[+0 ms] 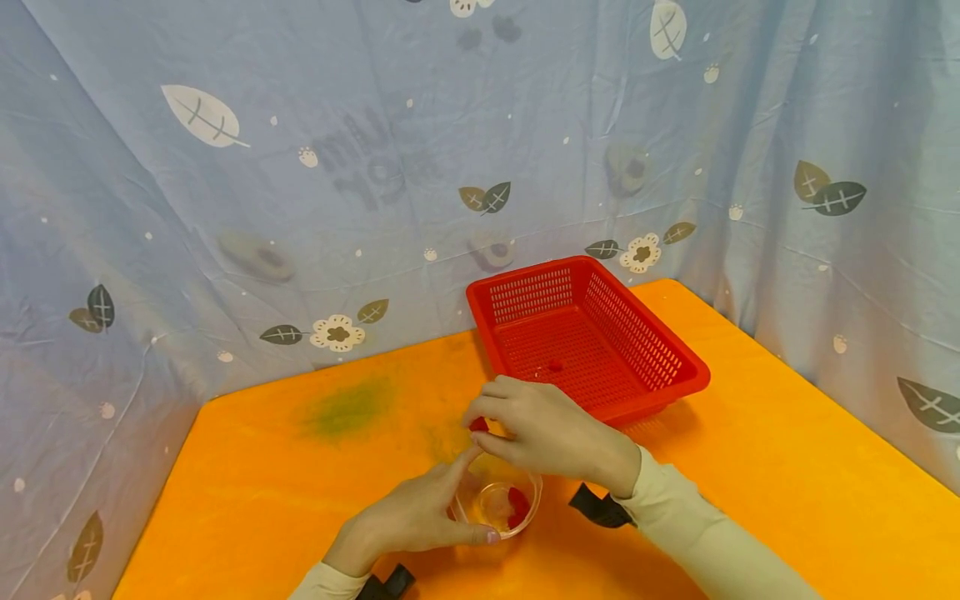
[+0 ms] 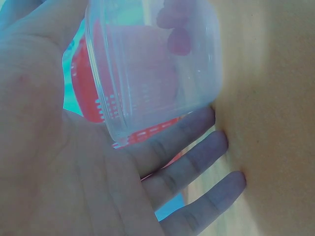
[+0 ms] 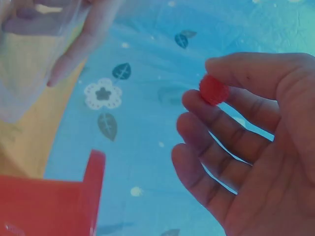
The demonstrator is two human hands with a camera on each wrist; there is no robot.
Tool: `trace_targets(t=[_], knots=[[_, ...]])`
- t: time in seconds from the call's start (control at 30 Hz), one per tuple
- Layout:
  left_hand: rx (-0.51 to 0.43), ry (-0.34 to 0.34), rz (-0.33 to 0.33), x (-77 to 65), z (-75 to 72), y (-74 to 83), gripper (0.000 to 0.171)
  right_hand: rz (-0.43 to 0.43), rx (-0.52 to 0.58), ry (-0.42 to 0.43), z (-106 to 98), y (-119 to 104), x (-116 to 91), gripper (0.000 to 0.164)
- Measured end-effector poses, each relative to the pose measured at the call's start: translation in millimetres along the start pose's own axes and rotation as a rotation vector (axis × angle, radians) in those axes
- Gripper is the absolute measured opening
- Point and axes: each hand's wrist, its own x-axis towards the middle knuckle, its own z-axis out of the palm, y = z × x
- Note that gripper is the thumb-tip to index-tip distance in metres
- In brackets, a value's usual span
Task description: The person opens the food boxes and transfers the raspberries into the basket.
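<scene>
My right hand [image 1: 551,429] pinches a red raspberry [image 3: 214,90] between thumb and index finger, in the air just above a clear plastic container [image 1: 491,502]. The other fingers of that hand are loosely bent in the right wrist view. Around the container's side, my left hand [image 1: 416,512] holds it between thumb and fingers, several fingertips touching the table. Several red raspberries [image 1: 517,507] lie at the right side of the container's bottom. Part of the container's rim is hidden behind my hands in the head view.
Behind my right hand stands a red perforated plastic basket [image 1: 645,321], with a small red berry [image 1: 555,366] on its floor. An orange cloth [image 1: 300,483] covers the table, with a greenish stain to the left. Light blue patterned curtains [image 1: 405,167] hang around the table.
</scene>
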Motion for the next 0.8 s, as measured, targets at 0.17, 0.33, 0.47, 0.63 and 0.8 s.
trace_targets(t=[0.17, 0.33, 0.47, 0.63, 0.8], knots=[[-0.021, 0.000, 0.003, 1.0, -0.5, -0.6, 0.105, 0.031, 0.009, 0.075, -7.6, 4.4, -0.2, 0.010], [-0.028, 0.012, 0.014, 1.5, 0.0, -0.8, 0.107, 0.077, 0.007, 0.130, -14.1, 9.5, 0.2, 0.012], [-0.027, 0.015, 0.020, 1.9, 0.8, -1.1, 0.107, 0.111, 0.006, 0.184, -18.2, 13.3, 0.4, 0.013], [-0.014, 0.017, 0.021, 2.1, 1.2, -0.8, 0.106, 0.151, -0.014, 0.243, -22.7, 19.5, 0.2, 0.012], [0.005, 0.026, 0.019, 1.9, 1.5, -0.3, 0.108, 0.190, -0.026, 0.274, -23.9, 30.0, -0.3, 0.012]])
